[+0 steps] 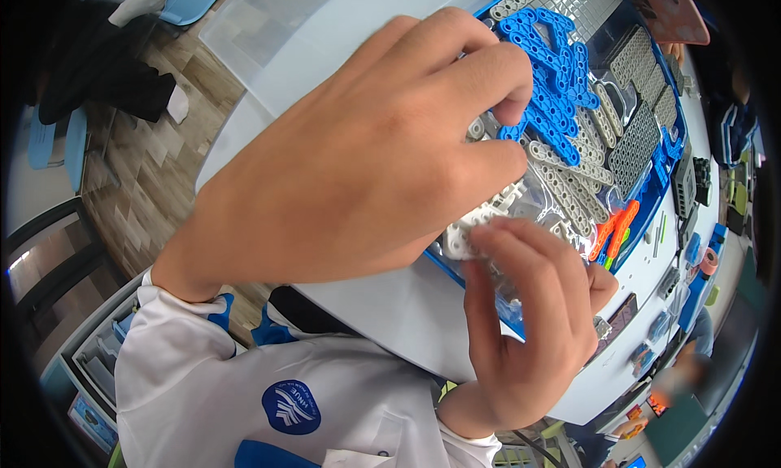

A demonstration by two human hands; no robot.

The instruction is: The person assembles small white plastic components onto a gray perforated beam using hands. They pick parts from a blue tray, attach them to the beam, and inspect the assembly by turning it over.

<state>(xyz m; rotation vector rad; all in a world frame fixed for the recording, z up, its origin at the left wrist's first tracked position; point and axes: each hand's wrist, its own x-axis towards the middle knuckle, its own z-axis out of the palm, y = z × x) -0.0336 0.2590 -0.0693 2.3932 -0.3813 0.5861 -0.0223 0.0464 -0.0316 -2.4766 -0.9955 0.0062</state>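
Pale grey piece (pixel 460 240) pinched in right hand (pixel 541 309), just nearside of curled left hand (pixel 382 150), long axis seemingly running far-right; left's grip hidden, can't tell from here.

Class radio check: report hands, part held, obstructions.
Right hand pinching pale perforated piece. Left hand curled, grip hidden. View obstruction: left hand, partly covering blue beams.
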